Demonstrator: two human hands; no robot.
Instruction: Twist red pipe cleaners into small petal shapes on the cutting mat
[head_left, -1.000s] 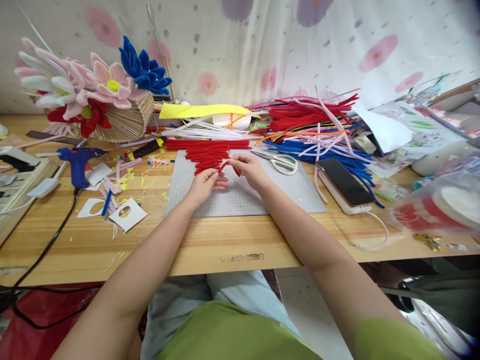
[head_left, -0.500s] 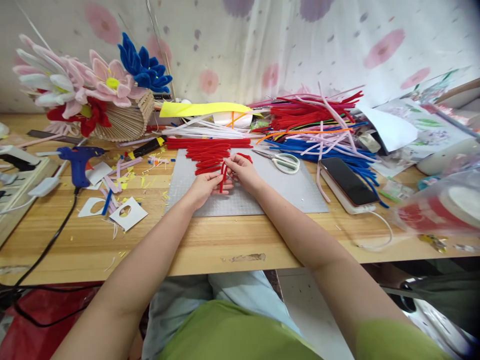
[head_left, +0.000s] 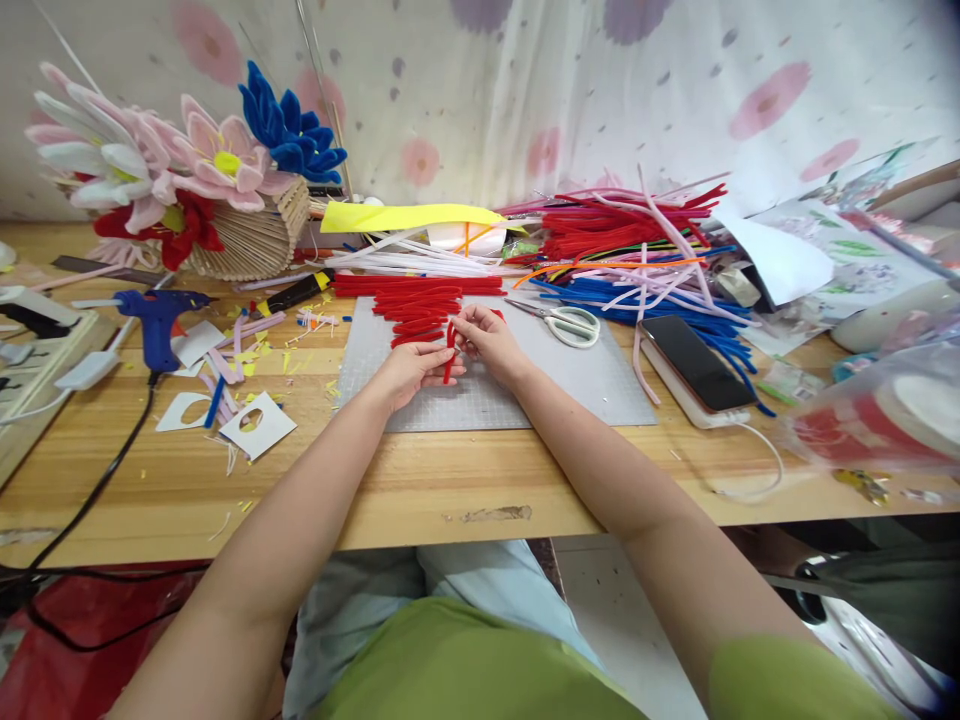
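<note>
Over the grey cutting mat (head_left: 585,390), my left hand (head_left: 417,372) and my right hand (head_left: 486,340) meet, both pinching one short red fuzzy stem (head_left: 448,368). The stem's lower end hangs down between my fingers. Just behind my hands, cut red stems (head_left: 416,308) lie in a stacked row on the mat, with longer red stems (head_left: 420,286) along its back edge. Another bit of red shows behind my right hand, mostly hidden. White-handled scissors (head_left: 571,326) lie on the mat to the right.
A blue glue gun (head_left: 159,325) and paper scraps (head_left: 259,426) lie on the left, below fuzzy flowers (head_left: 225,165). At the back right are piles of red (head_left: 592,232) and blue stems (head_left: 637,300). A phone (head_left: 696,362) on a white block and a plastic-wrapped cup (head_left: 847,425) stand right.
The red stem between my hands now stands straighter, and less of it shows. My left fingers have closed in slightly around it. Both hands remain nearly in place.
</note>
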